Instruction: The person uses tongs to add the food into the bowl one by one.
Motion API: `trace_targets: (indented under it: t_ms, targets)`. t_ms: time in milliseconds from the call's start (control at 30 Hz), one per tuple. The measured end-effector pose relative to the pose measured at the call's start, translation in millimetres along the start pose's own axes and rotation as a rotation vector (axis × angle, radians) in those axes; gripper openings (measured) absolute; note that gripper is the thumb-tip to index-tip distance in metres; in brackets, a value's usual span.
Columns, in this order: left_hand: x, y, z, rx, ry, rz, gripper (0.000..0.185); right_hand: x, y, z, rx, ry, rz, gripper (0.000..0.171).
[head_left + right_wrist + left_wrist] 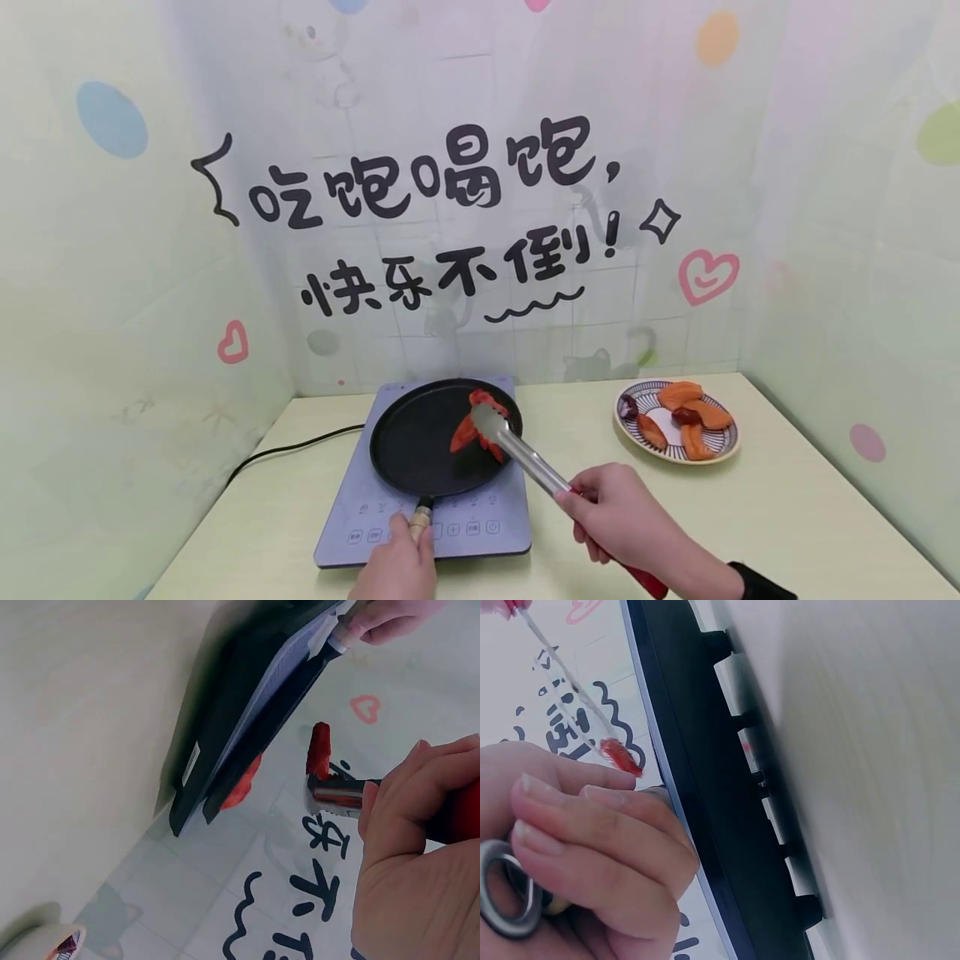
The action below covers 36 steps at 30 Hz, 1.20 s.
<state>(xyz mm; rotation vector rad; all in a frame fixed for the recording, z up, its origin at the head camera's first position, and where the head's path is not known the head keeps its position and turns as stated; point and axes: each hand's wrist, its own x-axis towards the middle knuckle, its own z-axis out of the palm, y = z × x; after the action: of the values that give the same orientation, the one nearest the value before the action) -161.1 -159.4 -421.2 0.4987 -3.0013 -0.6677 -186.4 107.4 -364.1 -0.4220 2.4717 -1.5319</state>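
A round black frying pan (412,437) sits on a pale blue induction cooker (348,500). My left hand (397,568) grips the pan's light handle (420,521); a metal ring (510,926) at its end shows in the left wrist view. Metal tongs (536,468) with red handles are held in my right hand (630,517), their tips over the pan's right side. Between those tips is a red piece of food (319,750), apart from the pan in the right wrist view. Another red piece (241,784) lies on the pan. Its exact kind cannot be told.
At the right stands a patterned plate (662,418) with several orange pieces (681,393) and dark red ones (684,416). A black cord (300,447) runs left from the cooker. Printed walls close in the table (600,575) at the back and sides.
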Motion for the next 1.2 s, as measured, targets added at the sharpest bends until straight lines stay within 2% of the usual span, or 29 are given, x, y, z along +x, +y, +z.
trace_targets:
  t_ms: [233,400,767,1000,1200]
  targets:
    - [-0.9,0.8,0.1,-0.017,-0.002,-0.020,0.040,-2.1,3.7,17.5,0.054,-0.053,0.059,0.022]
    - [-0.1,0.6,1.8,-0.020,-0.010,-0.021,0.038,-2.9,5.9,22.2,0.063,-0.075,0.073,0.021]
    - [-1.7,2.2,0.5,-0.025,-0.017,-0.030,0.037,-4.3,8.4,19.8,0.034,-0.064,0.078,0.021]
    - [-1.6,3.1,0.7,-0.028,-0.044,-0.031,0.037,-6.6,14.0,14.8,0.013,-0.048,0.085,0.022]
    - [-1.2,1.8,0.9,-0.029,-0.030,-0.021,0.037,-7.2,15.1,7.8,-0.003,-0.045,0.106,0.022]
